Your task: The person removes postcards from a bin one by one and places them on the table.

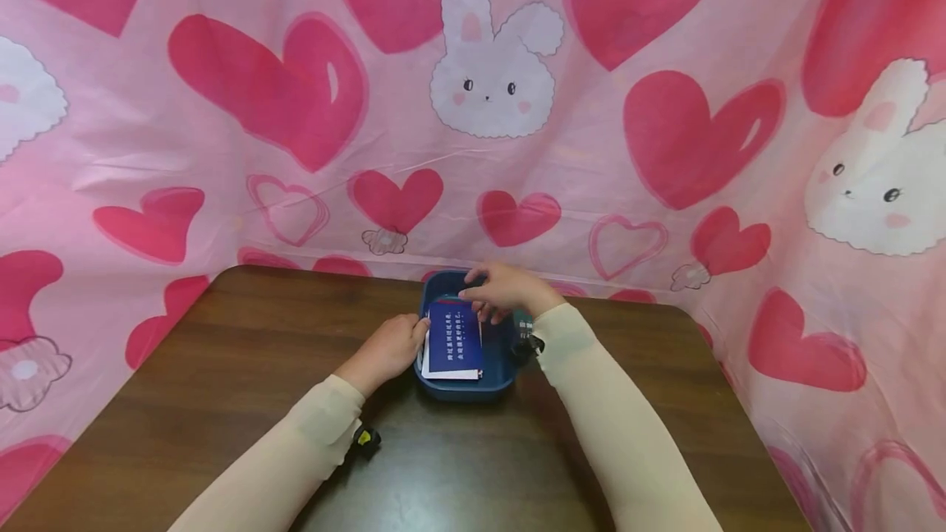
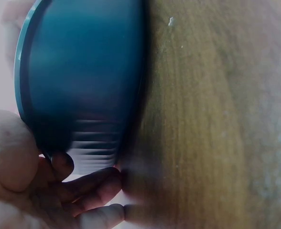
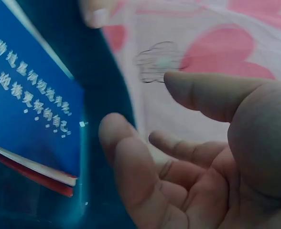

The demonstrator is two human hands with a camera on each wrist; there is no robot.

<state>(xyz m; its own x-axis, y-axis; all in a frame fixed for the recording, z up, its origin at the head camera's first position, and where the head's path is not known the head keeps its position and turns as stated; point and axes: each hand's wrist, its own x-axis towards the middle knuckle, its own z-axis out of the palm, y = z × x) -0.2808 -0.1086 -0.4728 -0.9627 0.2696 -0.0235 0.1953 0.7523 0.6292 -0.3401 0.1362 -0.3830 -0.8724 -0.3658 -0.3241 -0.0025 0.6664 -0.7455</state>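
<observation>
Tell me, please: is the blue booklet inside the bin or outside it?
Inside: the head view shows the bin surrounding the blue booklet.

The head view looks forward and down from farthest off, the blue bin at six o'clock of its centre, the curtain at twelve. The left wrist view, turned sideways, faces the bin's wall from very near, the table at three o'clock, the left hand at seven. The right wrist view looks closely into the bin, the booklet at nine. It shares the booklet's cover with the head view; all three show the bin.
</observation>
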